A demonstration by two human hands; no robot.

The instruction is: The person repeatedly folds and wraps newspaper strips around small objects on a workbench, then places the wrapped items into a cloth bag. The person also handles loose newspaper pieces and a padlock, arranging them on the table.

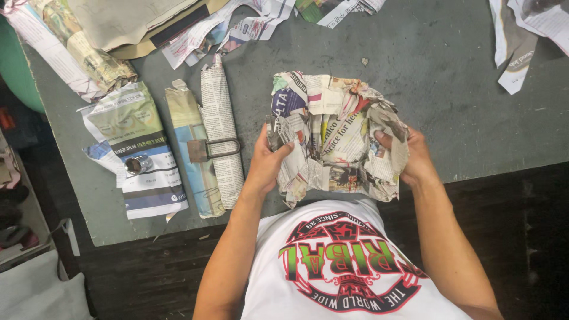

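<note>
A crumpled, box-like bundle of newspaper (332, 133) rests at the near edge of the grey table (450, 101). My left hand (267, 160) grips its left side, thumb pressed into the paper. My right hand (409, 155) grips its right side, thumb hooked over the top edge. Both hands hold the bundle between them, just above my white printed shirt.
Left of the bundle lie two rolled newspaper tubes (207, 142) with a brown padlock (210, 149) across them, and a folded paper with a small metal lid (137, 164). Torn paper scraps (237, 26) and cardboard (124, 21) crowd the far edge. Dark floor lies below.
</note>
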